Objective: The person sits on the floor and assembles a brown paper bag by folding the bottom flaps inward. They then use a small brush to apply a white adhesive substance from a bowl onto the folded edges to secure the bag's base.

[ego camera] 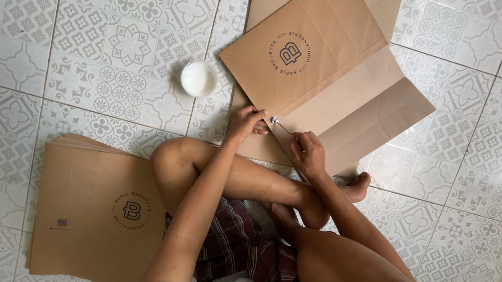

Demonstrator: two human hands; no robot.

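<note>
Nearest to the camera are the person's crossed bare legs on the patterned tile floor (19,94). Just to the left of the knee lies a stack of flat brown paper sheets (93,208), each with a round dark print, and no hand touches it.

A little farther, both hands meet at the near edge of one brown paper sheet (320,76) that lies unfolded on the floor in front of the feet. The left hand (245,123) rests with its fingertips pressed down on the corner of a folded flap, so it is holding the paper flat and not grasping anything. The right hand (307,154) is closed around a thin stick (285,128), held like a pen. The tip of the stick carries a small white blob and touches the paper just beside the left fingertips.

Beyond the hands, a small round tub (198,78) with white paste stands open on the floor, near the left edge of the sheet but apart from it.

I judge that the step in hand is the gluing of a flap: the paste is being put along the fold line of the sheet. The next move probably calls for drawing the stick steadily along the edge while the left hand keeps the flap from shifting. When the tip becomes dry, a new dip into the tub will be needed. The flap should be pressed only after the line of paste is complete.
</note>
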